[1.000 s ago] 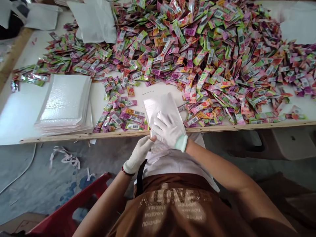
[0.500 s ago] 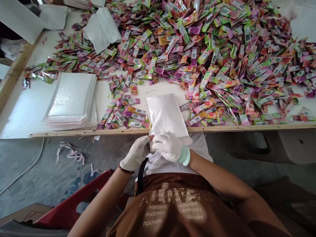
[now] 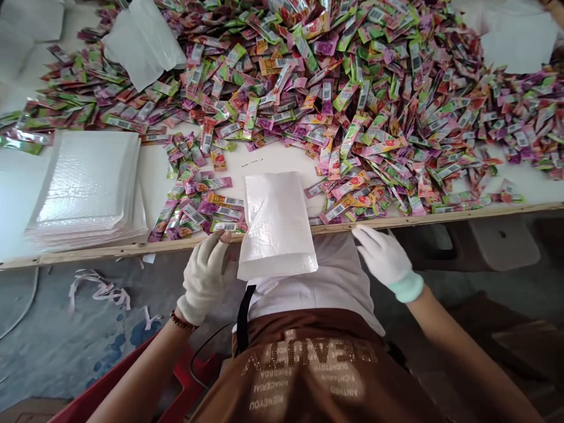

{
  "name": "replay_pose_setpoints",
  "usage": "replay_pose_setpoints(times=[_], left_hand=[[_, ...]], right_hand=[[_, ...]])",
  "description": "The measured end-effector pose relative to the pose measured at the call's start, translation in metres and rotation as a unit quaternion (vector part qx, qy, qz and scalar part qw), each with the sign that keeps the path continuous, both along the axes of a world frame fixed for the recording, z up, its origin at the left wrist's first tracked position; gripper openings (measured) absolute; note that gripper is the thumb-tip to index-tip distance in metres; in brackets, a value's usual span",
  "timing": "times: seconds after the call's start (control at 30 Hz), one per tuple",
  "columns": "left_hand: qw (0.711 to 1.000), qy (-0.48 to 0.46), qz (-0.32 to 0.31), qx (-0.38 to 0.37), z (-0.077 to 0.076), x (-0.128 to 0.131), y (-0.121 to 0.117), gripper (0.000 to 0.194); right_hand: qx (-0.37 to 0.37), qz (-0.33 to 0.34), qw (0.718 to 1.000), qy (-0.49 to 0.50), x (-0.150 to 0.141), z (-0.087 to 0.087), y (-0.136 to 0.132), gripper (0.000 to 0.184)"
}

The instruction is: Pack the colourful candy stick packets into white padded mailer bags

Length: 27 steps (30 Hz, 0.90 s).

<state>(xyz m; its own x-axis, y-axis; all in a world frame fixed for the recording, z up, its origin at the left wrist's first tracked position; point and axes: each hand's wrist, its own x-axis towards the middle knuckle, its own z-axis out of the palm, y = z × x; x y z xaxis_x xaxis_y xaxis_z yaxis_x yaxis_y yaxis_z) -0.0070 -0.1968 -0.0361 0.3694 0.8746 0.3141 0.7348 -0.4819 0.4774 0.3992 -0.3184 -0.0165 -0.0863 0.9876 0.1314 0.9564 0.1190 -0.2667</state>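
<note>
White rectangular plastic mailer (image 3: 278, 220): overhangs pale wooden table edge (image 3: 440, 219); lies unheld, newly released by left white-gloved hand (image 3: 205, 276) (just left of mailer, fingers curled, contents indiscernible) and right white-gloved hand (image 3: 383, 258) (right of mailer, fingers extended, nothing visibly held). Multicoloured glossy stick sachets (image 3: 396, 117): heaped beyond mailer.

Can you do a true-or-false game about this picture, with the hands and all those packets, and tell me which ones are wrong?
1. The left hand and the right hand both wear gloves. True.
2. The right hand is squeezing the white envelope. False: the white envelope lies apart from it.
3. That envelope sticks out past the table's wooden edge. True.
4. All the little packets are blue. False: the little packets show pink, purple, green and orange.
5. There is a bracelet on the left wrist. True.
6. The stack of envelopes is right of the hands. False: the stack of envelopes is to their left.
</note>
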Motion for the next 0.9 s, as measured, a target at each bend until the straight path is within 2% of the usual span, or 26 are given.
replay_pose_setpoints(times=[0.03, 0.1, 0.2, 0.27, 0.33, 0.43, 0.5, 0.53, 0.63, 0.7, 0.77, 0.83, 0.9], left_hand=[[0.997, 0.03, -0.048, 0.049, -0.004, -0.002, 0.003, 0.037], [0.977, 0.072, -0.167, 0.11, -0.008, -0.005, 0.011, 0.048], [0.937, 0.094, -0.302, 0.146, -0.006, -0.009, 0.021, 0.047], [0.926, 0.088, -0.34, 0.14, -0.003, -0.013, 0.025, 0.045], [0.927, 0.074, -0.347, 0.124, 0.0, -0.015, 0.024, 0.039], [0.946, 0.037, -0.312, 0.08, 0.007, -0.01, 0.02, 0.025], [0.97, 0.004, -0.24, 0.027, 0.014, -0.001, 0.017, 0.015], [0.981, -0.004, -0.193, -0.01, 0.018, 0.004, 0.017, 0.015], [0.987, 0.03, -0.076, -0.139, 0.03, 0.02, 0.024, 0.031], [0.976, 0.069, -0.035, -0.203, 0.034, 0.028, 0.033, 0.039], [0.969, 0.094, -0.009, -0.226, 0.037, 0.033, 0.042, 0.04], [0.969, 0.093, 0.027, -0.226, 0.04, 0.036, 0.049, 0.032], [0.966, 0.027, 0.047, -0.253, 0.045, 0.038, 0.052, 0.031]], right_hand=[[0.057, 0.044, 0.997, -0.02, -0.014, -0.005, 0.012, 0.04], [0.135, 0.149, 0.979, -0.014, -0.045, -0.012, 0.035, 0.045], [0.161, 0.278, 0.947, 0.019, -0.074, -0.018, 0.056, 0.043], [0.158, 0.3, 0.94, 0.044, -0.078, -0.021, 0.058, 0.04], [0.152, 0.286, 0.942, 0.085, -0.074, -0.024, 0.056, 0.04], [0.122, 0.209, 0.952, 0.187, -0.073, -0.022, 0.055, 0.028], [0.087, 0.127, 0.958, 0.243, -0.078, -0.017, 0.061, 0.019], [0.064, 0.085, 0.962, 0.252, -0.082, -0.013, 0.065, 0.021], [-0.006, -0.007, 0.981, 0.193, -0.092, -0.001, 0.084, 0.039], [-0.048, -0.042, 0.99, 0.123, -0.095, 0.002, 0.097, 0.042], [-0.083, -0.081, 0.989, 0.093, -0.095, 0.0, 0.11, 0.032], [-0.104, -0.125, 0.976, 0.145, -0.095, -0.007, 0.121, 0.013], [-0.123, -0.129, 0.95, 0.257, -0.096, -0.011, 0.131, 0.049]])
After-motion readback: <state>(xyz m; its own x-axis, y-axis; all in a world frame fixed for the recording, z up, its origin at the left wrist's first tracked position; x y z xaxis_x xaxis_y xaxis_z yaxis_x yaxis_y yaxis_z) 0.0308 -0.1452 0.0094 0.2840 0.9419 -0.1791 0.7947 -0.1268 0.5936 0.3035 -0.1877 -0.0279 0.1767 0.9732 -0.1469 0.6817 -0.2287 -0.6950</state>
